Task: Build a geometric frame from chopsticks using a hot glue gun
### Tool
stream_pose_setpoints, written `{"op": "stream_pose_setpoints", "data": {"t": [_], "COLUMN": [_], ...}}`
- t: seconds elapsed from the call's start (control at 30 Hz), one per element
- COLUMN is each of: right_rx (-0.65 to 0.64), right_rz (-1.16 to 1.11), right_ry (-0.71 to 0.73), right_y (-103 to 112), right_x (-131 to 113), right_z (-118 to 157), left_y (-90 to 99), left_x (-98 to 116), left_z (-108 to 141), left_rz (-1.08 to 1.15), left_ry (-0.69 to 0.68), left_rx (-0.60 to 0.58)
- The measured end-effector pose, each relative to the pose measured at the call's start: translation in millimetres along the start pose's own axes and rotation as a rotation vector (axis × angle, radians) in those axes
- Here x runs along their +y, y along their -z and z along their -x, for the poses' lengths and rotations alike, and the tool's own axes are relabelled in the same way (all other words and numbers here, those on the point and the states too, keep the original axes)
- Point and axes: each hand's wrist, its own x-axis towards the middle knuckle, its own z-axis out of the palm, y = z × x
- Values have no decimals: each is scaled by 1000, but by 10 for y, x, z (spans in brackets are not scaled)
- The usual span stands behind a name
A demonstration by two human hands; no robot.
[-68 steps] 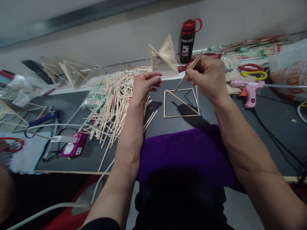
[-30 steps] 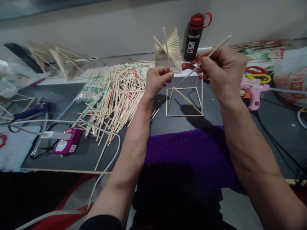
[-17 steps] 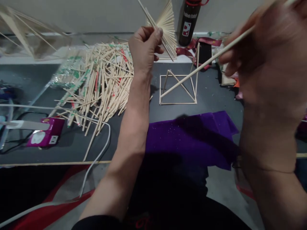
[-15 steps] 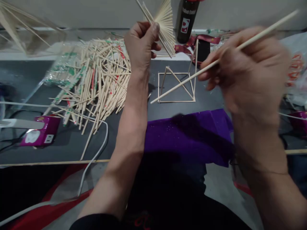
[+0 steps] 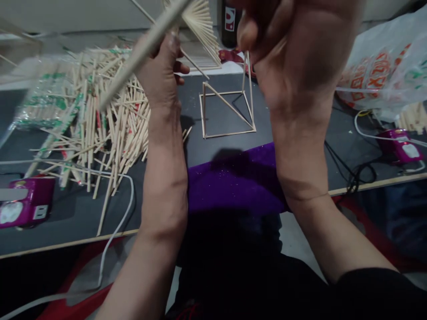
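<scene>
My left hand (image 5: 163, 73) is closed on a thin wooden chopstick (image 5: 195, 66), which slants down to the right near the top of a stick frame (image 5: 229, 134). That frame stands on the dark tabletop, with a rectangular base and several upright and slanted sticks. My right hand (image 5: 296, 49) is raised close to the camera, its fingers partly cut off by the top edge. A blurred chopstick (image 5: 140, 55) runs from the top edge down to the left, across my left hand; its grip in my right hand lies out of view.
Loose chopsticks (image 5: 113, 115) and plastic-wrapped packs (image 5: 46, 100) lie at left. A fan-shaped stick structure (image 5: 200, 22) and dark bottle (image 5: 229, 26) stand behind. Purple cloth (image 5: 230, 182) hangs at the front edge. Magenta corded devices (image 5: 36, 195) (image 5: 400, 146) and a plastic bag (image 5: 383, 71) flank the workspace.
My right hand has moved up and left, close to the camera, swinging its chopstick across my left hand. The view has shifted right; the stick frame still stands on the table.
</scene>
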Motion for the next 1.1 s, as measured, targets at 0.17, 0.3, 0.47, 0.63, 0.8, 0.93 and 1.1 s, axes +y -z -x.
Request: {"op": "stream_pose_setpoints", "data": {"t": [0.17,0.3,0.47,0.63,0.8,0.93,1.1], "right_rx": [-59,-267,-320,-366,-459,-682,-782], "right_rz": [-271,-431,-428,-443,-298,-128,15], "right_ry": [149,-14,-246,-255,-198,112,265], "right_y": [73,90,-69,-76,215,474,536], "right_x": [178,379,861,1281,1506,1628,1653], "right_z": [236,333,632,984,1139,1203,1205], "left_y": [163,217,230,140,36,59,96], "left_x": [99,180,30,60,103,25,45], "left_z": [-9,-32,-140,-108,-48,-47,-18], "left_rz": [49,16,2,90,196,293,280], "left_ry": [-8,43,-48,6,16,-85,-78], "left_rx": [39,70,-14,-42,12,-29,-57]}}
